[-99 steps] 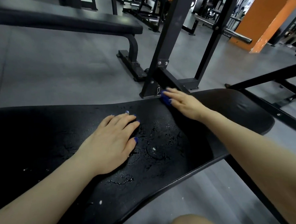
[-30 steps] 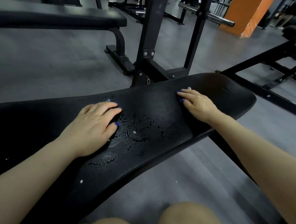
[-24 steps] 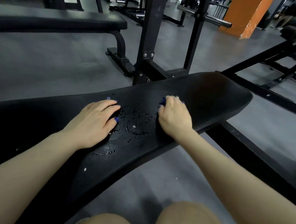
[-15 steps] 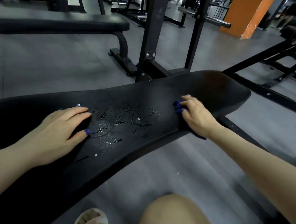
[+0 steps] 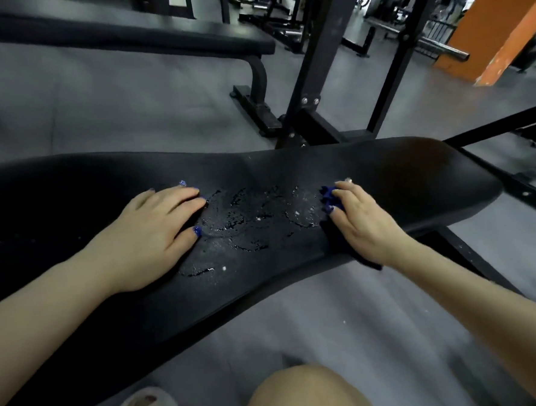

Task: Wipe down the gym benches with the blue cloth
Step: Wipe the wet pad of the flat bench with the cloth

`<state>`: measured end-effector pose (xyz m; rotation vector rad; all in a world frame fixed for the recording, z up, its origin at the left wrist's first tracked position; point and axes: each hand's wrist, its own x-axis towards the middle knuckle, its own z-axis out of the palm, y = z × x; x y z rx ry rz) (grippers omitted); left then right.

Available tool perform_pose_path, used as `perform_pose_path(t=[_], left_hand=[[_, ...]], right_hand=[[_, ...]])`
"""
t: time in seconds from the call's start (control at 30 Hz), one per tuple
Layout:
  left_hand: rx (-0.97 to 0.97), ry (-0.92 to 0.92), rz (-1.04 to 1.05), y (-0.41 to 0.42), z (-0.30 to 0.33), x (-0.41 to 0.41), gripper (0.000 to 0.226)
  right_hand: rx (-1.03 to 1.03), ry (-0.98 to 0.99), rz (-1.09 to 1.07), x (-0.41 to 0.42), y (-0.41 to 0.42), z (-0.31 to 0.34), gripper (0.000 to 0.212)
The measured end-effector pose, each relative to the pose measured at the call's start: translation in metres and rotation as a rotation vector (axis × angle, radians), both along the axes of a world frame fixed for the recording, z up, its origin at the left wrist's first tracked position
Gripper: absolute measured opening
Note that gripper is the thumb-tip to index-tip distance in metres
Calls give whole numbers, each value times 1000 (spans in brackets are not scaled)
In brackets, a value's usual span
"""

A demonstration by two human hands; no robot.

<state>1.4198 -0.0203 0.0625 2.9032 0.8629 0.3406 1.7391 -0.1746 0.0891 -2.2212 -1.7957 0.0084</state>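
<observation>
Head view: left hand (image 5: pixel 149 238) lies flat, fingers straight, palm down on long black padded bench (image 5: pixel 415 175). Right hand (image 5: pixel 363 220) presses crumpled blue cloth (image 5: pixel 328 196) onto bench top near front edge, fingers slightly bent over it, cloth tail hanging past edge below wrist. Between hands: patch of wet streaks and droplets (image 5: pixel 252 216). Beyond left hand: second black flat bench (image 5: pixel 156 37). Beyond right hand: black steel rack uprights (image 5: pixel 323 58).

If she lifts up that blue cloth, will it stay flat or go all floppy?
Probably floppy: the blue cloth is bunched under the right hand and a corner droops over the bench edge. It likely feels light, maybe damp, since wet streaks sit beside it.
</observation>
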Motion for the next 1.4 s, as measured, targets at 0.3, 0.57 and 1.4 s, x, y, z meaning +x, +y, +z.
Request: perform_pose_path(t=[0.3,0.57,1.4], left_hand=[[11,-1,8,-1,-2,0,68],[-1,11,27,-4,2,1,71],[-26,-2,53,-10,4,1,71]], right_hand=[[-130,103,-42,14,166,1,38],[-140,61,65,40,88,12,41],[-83,85,58,-59,81,5,41]])
